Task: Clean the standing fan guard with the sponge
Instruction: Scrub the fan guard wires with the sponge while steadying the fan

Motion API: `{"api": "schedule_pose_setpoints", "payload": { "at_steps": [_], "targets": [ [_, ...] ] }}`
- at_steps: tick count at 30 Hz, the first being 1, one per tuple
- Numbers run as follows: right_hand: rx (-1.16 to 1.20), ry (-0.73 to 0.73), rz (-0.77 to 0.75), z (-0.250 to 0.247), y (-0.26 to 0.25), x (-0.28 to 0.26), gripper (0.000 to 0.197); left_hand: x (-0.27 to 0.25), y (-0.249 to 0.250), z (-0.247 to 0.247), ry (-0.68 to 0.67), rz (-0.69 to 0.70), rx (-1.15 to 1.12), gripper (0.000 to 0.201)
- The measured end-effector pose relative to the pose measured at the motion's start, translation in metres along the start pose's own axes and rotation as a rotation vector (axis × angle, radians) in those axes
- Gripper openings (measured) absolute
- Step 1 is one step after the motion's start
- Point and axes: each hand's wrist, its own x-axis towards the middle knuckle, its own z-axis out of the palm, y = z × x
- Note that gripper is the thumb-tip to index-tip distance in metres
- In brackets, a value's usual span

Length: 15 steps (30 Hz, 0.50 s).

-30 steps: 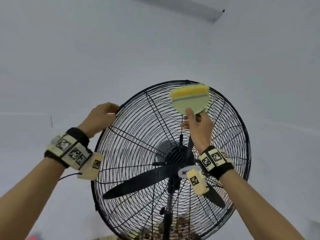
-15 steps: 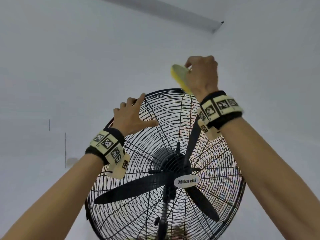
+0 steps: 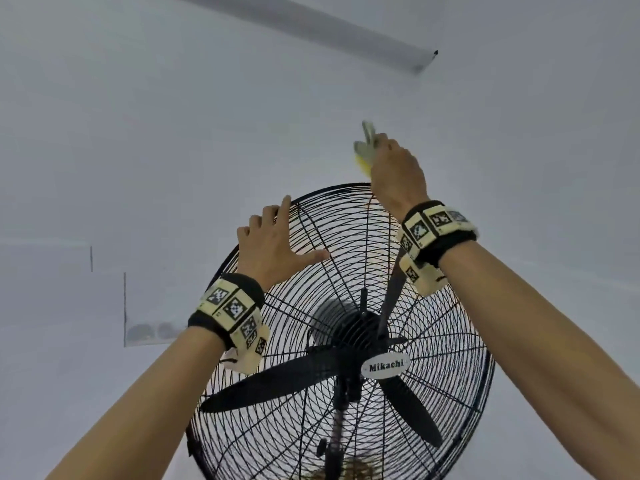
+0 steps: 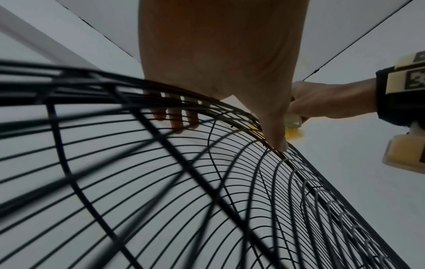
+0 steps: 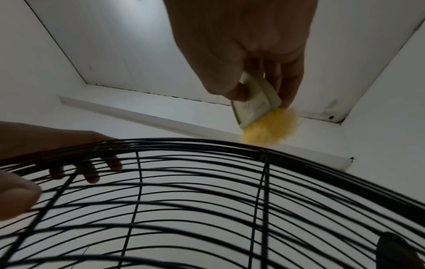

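Observation:
The black wire fan guard [image 3: 433, 341] fills the lower middle of the head view. My left hand [image 3: 291, 237] grips its upper-left rim: the fingers [image 4: 174, 118] hook over behind the wires and the thumb [image 4: 273, 134] lies across the front. My right hand [image 3: 388, 157] is raised just above the top of the rim and pinches the sponge [image 3: 365, 147], which has a pale green back and a yellow face. In the right wrist view the sponge's [image 5: 257, 109] yellow edge points down at the top rim [image 5: 184, 141]. I cannot tell whether it touches.
Inside the guard are dark blades [image 3: 277, 379] and a hub with a white "Mikachi" badge [image 3: 384, 367]. The fan's pole [image 3: 337, 434] runs down out of frame. Behind is a white wall, and a white trunking strip [image 3: 311, 26] runs near the ceiling.
My right hand lifted the sponge from the front of the guard to above its top rim. My left hand slid along the rim toward the top and spread its thumb over the front.

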Motion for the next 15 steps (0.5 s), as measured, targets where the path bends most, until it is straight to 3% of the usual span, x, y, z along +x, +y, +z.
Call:
{"api": "schedule_pose_setpoints", "payload": {
  "at_steps": [3, 5, 8, 11, 13, 15],
  "targets": [
    [-0.073, 0.103, 0.021, -0.001, -0.004, -0.008, 0.03, -0.002, 0.0, 0.002, 0.029, -0.044, -0.027, 0.139],
    [-0.042, 0.117, -0.109, 0.007, -0.026, -0.02, 0.031, -0.003, 0.001, 0.004, 0.063, -0.048, -0.03, 0.137],
    [0.403, 0.153, -0.234, 0.016, -0.059, -0.041, 0.016, -0.005, 0.001, 0.006, 0.099, -0.035, -0.027, 0.134],
    [0.567, 0.189, -0.079, 0.016, -0.059, -0.041, 0.017, -0.008, 0.001, 0.006, 0.106, -0.023, -0.021, 0.135],
    [0.418, 0.309, 0.108, 0.014, -0.041, -0.03, 0.025, -0.009, -0.002, 0.005, 0.105, -0.02, -0.017, 0.135],
    [0.191, 0.296, 0.168, 0.014, -0.024, -0.025, 0.028, -0.01, -0.003, 0.005, 0.096, -0.016, -0.018, 0.136]
  ]
}}
